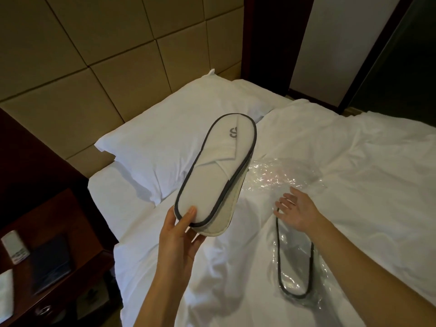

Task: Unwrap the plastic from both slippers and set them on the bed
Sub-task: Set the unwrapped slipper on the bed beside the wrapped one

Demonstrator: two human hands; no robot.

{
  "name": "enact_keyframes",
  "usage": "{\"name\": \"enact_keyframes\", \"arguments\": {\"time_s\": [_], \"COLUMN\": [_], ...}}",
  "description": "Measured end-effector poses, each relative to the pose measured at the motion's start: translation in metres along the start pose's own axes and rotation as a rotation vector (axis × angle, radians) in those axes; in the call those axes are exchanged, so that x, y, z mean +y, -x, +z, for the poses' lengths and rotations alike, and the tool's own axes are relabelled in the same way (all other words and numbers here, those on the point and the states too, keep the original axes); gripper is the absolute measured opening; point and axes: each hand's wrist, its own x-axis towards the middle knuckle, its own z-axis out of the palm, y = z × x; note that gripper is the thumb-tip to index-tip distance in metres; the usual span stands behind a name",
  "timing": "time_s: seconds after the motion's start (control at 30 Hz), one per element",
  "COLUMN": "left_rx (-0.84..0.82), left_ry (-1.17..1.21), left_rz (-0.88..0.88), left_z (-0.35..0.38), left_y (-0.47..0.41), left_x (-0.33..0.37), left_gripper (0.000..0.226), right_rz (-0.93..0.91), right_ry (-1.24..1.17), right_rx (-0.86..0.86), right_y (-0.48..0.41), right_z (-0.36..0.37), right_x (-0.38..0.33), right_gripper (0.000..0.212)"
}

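Observation:
My left hand (178, 234) grips the heel end of a white slipper (212, 171) with grey trim, held bare above the bed with its toe pointing away. A second grey-trimmed slipper (295, 263) lies on the white duvet (354, 185) inside clear plastic. My right hand (295, 212) hovers open, palm down, over the toe end of that wrapped slipper, fingers spread. A crumpled sheet of clear plastic wrap (278, 175) lies on the duvet just beyond my right hand.
A white pillow (169, 142) rests at the head of the bed against a padded beige headboard (94, 55). A dark wooden nightstand (47, 256) at the left carries a white remote (14, 246) and a dark booklet (50, 263).

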Motion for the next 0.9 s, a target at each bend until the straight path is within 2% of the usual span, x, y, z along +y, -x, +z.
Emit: {"name": "enact_keyframes", "arguments": {"time_s": [0.13,0.37,0.73,0.9], "left_rx": [0.030,0.125,0.327,0.407], "left_ry": [0.063,0.091,0.135,0.110], "left_rz": [-0.068,-0.236,-0.480,-0.554], "left_z": [-0.005,-0.014,-0.035,-0.039], "left_y": [-0.001,0.000,0.014,0.018], "left_x": [-0.022,-0.071,-0.135,-0.147], "left_gripper": [0.039,0.027,0.027,0.030], "right_rz": [0.005,-0.015,-0.078,-0.091], "right_ry": [-0.038,-0.135,-0.171,-0.188], "right_rx": [-0.007,-0.022,0.018,0.038], "right_y": [0.009,0.028,0.043,0.048], "right_z": [-0.014,-0.027,-0.045,-0.053], "right_x": [0.023,0.046,0.040,0.044], "right_gripper": [0.025,0.038,0.031,0.035]}}
